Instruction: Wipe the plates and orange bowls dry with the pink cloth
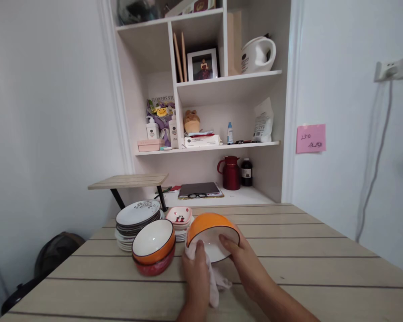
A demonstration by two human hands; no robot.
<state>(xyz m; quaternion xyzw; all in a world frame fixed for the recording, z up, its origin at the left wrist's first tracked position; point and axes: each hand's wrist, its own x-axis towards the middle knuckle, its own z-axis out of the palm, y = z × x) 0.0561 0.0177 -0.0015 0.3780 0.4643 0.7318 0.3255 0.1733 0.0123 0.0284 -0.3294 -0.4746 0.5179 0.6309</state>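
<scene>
An orange bowl with a white inside and dark rim is held up off the table, tilted so that its opening faces me. My right hand grips its right side, thumb inside the rim and fingers hidden behind. My left hand is closed on a pale cloth, pressing it to the bowl's lower left rim with the thumb inside; the cloth's end hangs below. Left of my hands, another orange bowl rests in or on a red bowl.
Behind the bowls stand a stack of plates and a pile of small square dishes. A small raised stand is at the back left of the slatted table. A red jug and a laptop are at the shelf's base.
</scene>
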